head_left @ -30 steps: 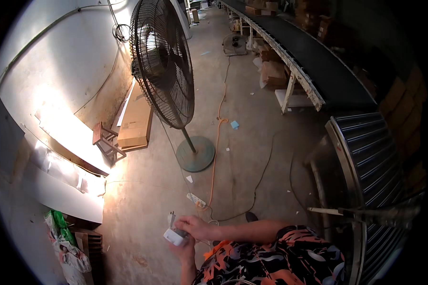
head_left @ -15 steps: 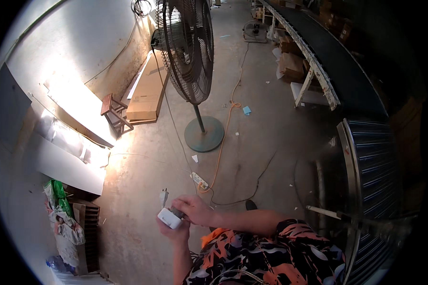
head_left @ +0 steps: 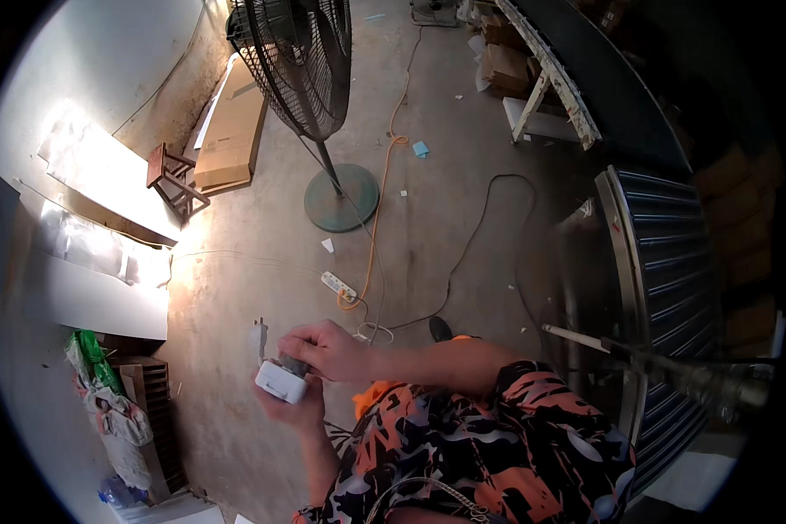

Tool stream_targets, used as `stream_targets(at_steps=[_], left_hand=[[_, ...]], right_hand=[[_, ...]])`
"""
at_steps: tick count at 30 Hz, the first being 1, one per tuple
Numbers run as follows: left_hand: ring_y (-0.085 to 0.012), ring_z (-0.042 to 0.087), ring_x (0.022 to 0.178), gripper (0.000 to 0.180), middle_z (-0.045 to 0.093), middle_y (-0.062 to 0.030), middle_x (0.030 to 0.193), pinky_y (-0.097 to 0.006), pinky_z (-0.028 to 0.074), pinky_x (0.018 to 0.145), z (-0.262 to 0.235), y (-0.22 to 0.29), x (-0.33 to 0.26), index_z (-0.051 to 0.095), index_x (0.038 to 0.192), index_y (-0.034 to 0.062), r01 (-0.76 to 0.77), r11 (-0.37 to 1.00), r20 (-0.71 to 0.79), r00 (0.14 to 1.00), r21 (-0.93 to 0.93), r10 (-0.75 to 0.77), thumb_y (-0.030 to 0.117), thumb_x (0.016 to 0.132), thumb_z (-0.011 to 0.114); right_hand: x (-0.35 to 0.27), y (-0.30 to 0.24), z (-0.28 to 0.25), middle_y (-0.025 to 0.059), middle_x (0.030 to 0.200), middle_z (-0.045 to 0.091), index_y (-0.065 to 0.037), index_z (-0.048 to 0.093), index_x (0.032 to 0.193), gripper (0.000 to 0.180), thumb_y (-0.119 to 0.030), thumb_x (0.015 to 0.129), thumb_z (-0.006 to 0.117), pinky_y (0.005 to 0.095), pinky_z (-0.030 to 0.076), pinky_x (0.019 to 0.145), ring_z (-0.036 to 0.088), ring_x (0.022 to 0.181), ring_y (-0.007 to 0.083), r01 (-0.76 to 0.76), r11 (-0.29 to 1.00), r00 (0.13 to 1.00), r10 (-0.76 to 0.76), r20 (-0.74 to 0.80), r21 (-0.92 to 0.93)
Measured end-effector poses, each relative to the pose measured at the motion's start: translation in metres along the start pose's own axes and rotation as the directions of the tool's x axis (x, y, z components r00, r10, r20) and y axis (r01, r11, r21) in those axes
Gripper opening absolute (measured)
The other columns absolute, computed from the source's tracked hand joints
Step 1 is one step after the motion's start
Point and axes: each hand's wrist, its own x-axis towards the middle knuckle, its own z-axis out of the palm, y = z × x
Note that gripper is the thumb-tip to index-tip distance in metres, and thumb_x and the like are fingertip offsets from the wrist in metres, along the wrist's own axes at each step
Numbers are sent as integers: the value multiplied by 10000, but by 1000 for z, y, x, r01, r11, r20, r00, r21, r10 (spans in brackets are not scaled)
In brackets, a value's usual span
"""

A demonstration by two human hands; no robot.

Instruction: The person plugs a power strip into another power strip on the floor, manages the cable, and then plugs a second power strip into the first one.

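Observation:
My left hand [head_left: 298, 414] is closed around a small white box-shaped device [head_left: 279, 382] at lower centre. A pale two-pin plug [head_left: 259, 335] sticks up beside its far left end; whether it joins the device is unclear. My right hand [head_left: 327, 348] comes in from the right, its fingers pinching a dark grey block [head_left: 293, 364] against the device's far side. The fingers partly cover the block, so its kind does not show. Beyond my hands, a white power strip [head_left: 339, 286] lies on the floor with an orange cord [head_left: 373, 249] at its end.
A large pedestal fan [head_left: 340, 196] stands ahead on a round green base. Dark cable [head_left: 449, 275] loops over the floor. A roller conveyor [head_left: 668, 262] runs along my right. On the left are a wooden stool [head_left: 176, 179], flat cardboard [head_left: 236, 131] and plastic bags [head_left: 118, 428].
The view has shifted, so the fan and power strip sit further left and higher. Both hands keep their hold on the white device and grey block.

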Motion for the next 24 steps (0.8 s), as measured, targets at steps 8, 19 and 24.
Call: stream_targets(at_steps=[8, 19, 24], left_hand=[[-220, 543, 762, 441, 521, -89, 880, -323, 468, 695, -15, -3, 6, 507, 965, 2, -82, 997, 246, 966, -7, 81, 75, 564, 676], [-192, 536, 739, 440, 514, -84, 838, -312, 452, 681, -33, 6, -14, 513, 948, 3, -3, 990, 86, 996, 140, -9, 109, 558, 686], [-192, 539, 693, 420, 523, -79, 798, -308, 459, 655, -48, 19, -8, 519, 947, -2, 9, 981, 176, 983, 195, -44, 99, 557, 638]], right_hand=[[-17, 6, -1, -20, 613, 499, -5, 588, 862, 273, -226, 957, 458, 201, 336, 443, 427, 503, 34, 61, 997, 998, -61, -6, 41], [-21, 23, 12, -25, 614, 497, -9, 593, 862, 270, -221, 957, 454, 204, 333, 434, 431, 506, 31, 27, 999, 999, -27, -17, 30], [-21, 16, 15, -25, 631, 511, -11, 599, 874, 266, -222, 957, 460, 199, 325, 426, 421, 493, 30, -41, 991, 997, 32, 77, 124]])
